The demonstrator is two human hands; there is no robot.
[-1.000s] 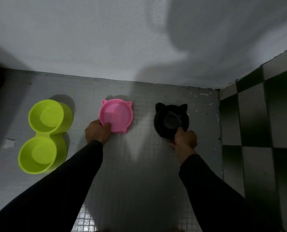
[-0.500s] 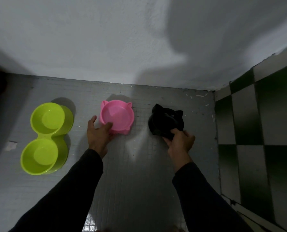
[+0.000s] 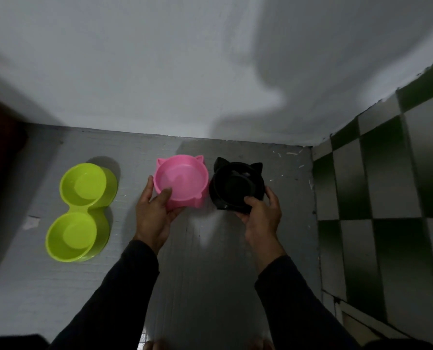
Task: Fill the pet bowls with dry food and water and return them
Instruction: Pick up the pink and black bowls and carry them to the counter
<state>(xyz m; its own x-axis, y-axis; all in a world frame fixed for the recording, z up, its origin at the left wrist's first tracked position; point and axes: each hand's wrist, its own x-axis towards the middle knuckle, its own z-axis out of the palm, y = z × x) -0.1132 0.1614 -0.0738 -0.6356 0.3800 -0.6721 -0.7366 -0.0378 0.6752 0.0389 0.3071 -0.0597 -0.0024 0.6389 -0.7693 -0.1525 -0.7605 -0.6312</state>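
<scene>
Left hand: your left hand [image 3: 154, 210] grips the near rim of the pink bowl [image 3: 182, 180], thumb hooked inside, fingers curled under its wall.
Right hand: your right hand [image 3: 262, 213] holds the black bowl [image 3: 236, 186], thumb over its near edge, fingers wrapped around the far side.
Pink bowl: smooth round plastic with two small pointed ears, just left of the black bowl, almost touching it.
Black bowl: same eared shape, glossy and dark; its inside is too dim to read.
Green double bowl [image 3: 81, 210]: two joined round cups of shiny plastic, well left of the pink bowl, resting on the grey floor [image 3: 210, 261] of fine small tiles.
</scene>
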